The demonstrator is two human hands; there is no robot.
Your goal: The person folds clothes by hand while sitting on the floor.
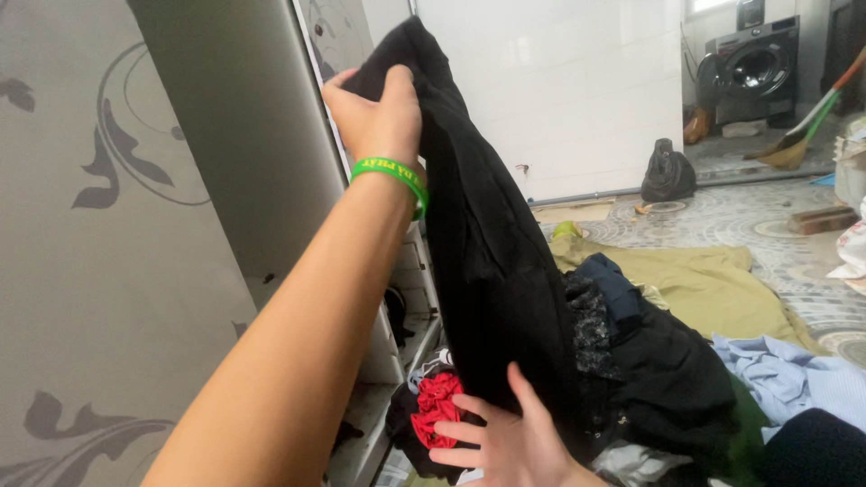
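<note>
Overhead, left hand (379, 108) gripping black garment (492, 243)

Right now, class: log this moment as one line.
left hand: grips black garment top | right hand: flat against its lower part | clothes pile: floor

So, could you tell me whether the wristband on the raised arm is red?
No, the wristband on the left hand, which grips the top of the black garment, is bright green.
</note>
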